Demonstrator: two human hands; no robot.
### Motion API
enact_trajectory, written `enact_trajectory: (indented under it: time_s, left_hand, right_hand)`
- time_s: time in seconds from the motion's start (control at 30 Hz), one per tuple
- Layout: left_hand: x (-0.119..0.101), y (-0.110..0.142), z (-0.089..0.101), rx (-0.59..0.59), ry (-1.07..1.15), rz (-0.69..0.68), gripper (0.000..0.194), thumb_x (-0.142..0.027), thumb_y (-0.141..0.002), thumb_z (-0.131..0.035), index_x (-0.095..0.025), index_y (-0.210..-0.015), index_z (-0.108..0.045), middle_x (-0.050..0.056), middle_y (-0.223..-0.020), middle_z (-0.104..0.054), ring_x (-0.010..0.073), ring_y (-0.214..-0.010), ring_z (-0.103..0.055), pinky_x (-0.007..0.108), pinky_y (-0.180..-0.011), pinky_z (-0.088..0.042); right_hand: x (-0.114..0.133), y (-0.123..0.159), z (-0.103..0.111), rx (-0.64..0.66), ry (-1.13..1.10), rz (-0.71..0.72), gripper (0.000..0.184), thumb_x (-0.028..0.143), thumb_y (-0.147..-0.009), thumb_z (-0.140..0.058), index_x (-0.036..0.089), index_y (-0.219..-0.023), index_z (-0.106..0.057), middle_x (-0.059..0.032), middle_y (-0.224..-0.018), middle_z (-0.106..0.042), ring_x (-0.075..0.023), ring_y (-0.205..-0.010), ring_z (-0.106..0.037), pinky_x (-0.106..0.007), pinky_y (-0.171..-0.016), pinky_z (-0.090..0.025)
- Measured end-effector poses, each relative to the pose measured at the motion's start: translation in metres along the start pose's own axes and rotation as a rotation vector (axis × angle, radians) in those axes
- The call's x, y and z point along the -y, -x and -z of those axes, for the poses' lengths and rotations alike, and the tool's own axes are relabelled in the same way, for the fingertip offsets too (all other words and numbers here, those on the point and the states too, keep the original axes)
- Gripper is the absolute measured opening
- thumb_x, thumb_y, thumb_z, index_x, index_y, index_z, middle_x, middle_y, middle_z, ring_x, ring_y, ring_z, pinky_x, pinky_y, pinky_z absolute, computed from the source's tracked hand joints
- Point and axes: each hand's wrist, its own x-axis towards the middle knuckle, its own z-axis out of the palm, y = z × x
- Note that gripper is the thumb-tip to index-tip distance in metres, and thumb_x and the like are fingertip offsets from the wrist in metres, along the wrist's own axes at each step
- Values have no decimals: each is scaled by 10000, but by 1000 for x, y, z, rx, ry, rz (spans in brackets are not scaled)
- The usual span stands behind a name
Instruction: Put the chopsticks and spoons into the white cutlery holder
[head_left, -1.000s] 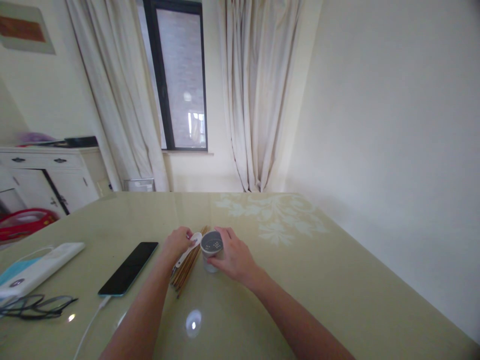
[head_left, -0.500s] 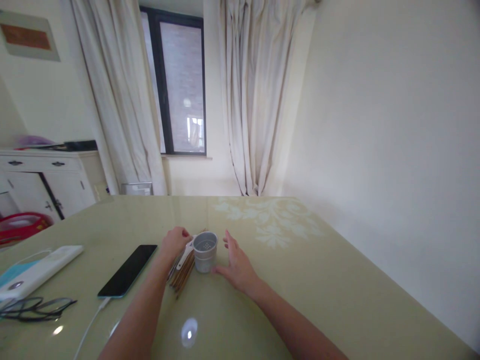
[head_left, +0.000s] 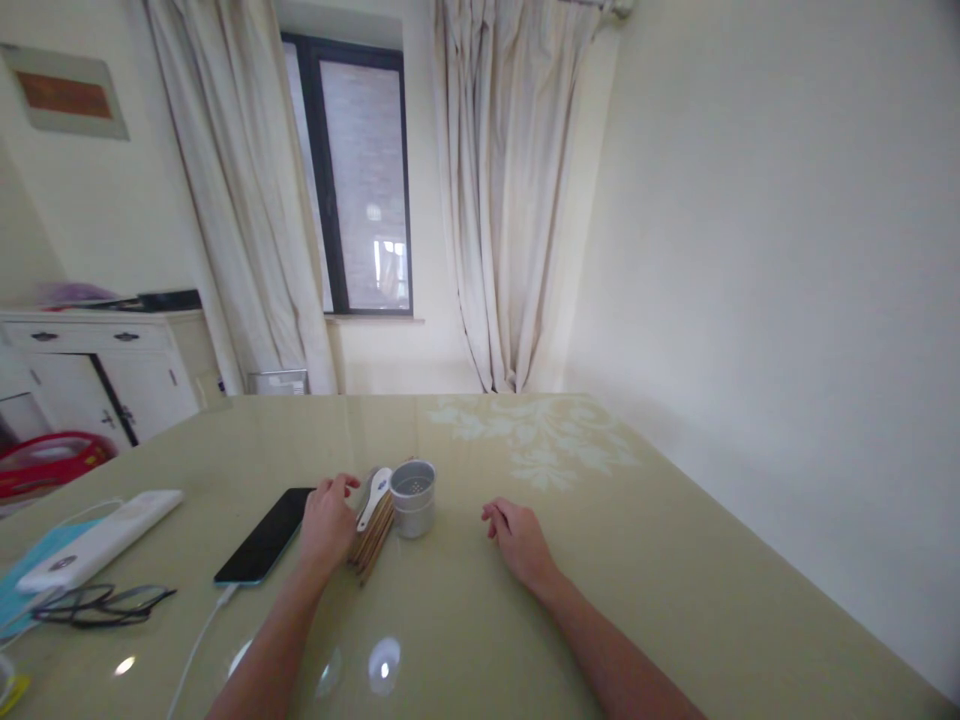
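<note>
A grey metal cup (head_left: pixel 413 505) with holes in its bottom stands upright on the table. Against its left side lies a bundle of brown chopsticks (head_left: pixel 370 548), and a white spoon (head_left: pixel 376 495) with a blue mark rests on top of them. My left hand (head_left: pixel 330 518) is just left of the bundle, fingers loosely bent and apart, holding nothing I can see. To the right of the cup, apart from it, my right hand (head_left: pixel 521 542) hovers or rests with its fingers curled together and nothing visible in them.
Left of my left arm lies a black phone (head_left: pixel 262 535) with a white cable (head_left: pixel 196 635). Farther left are folded glasses (head_left: pixel 105 605), a white power strip or similar long device (head_left: pixel 101 540) and a blue mask-like sheet (head_left: pixel 37 560). A wall borders the table (head_left: pixel 675 600) on the right.
My left hand has drawn back left from the spoon and chopsticks. My right hand has moved right, away from the cup, and its spread fingers have curled in.
</note>
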Motion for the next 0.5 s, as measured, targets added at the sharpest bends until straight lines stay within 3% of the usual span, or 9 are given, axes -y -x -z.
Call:
enact_trajectory:
  time_s: [0.13,0.23,0.3,0.4,0.5]
  left_hand:
    - [8,-1,-13,-44,-21,-25,364,-60,-908,-428,-140,-1139,-698,151,-1127,-753,283,-1139,-683,396,-1010,-498]
    - [4,-2,-28,20,58,-35,376,-233,-1016,-383,-94,-1187,-687,199,-1180,-754,313,-1185,-687,432,-1049,-499]
    - [0,-1,-37,57,134,-45,452,-318,-1044,-350,-82,-1289,-648,205,-1281,-735,310,-1256,-670,434,-1091,-488]
    - [-3,1,-47,99,255,-122,571,-419,-1060,-311,-100,-1483,-525,179,-1507,-622,291,-1426,-569,441,-1192,-430]
    - [-3,4,-53,131,290,-238,643,-498,-1065,-290,-144,-1581,-442,130,-1645,-491,277,-1561,-405,457,-1281,-336]
  right_hand:
    - [-10,2,-1,-27,-12,7,346,172,-1054,-401,172,-1151,-734,-77,-888,-778,-194,-808,-731,-296,-798,-530]
    - [-3,3,-8,-34,-21,55,349,200,-997,-540,182,-1321,-669,-125,-1141,-767,-241,-1047,-731,-365,-964,-547]
    - [9,0,-20,-12,-63,107,555,293,-910,-728,185,-1438,-595,-164,-1335,-705,-296,-1236,-675,-439,-1095,-508]
    - [32,-13,-49,53,-173,57,1086,479,-688,-949,165,-1586,-426,-233,-1603,-497,-388,-1478,-495,-534,-1236,-385]
    - [54,-30,-77,41,-271,-25,1283,458,-552,-1013,140,-1609,-358,-262,-1648,-428,-425,-1528,-422,-556,-1257,-351]
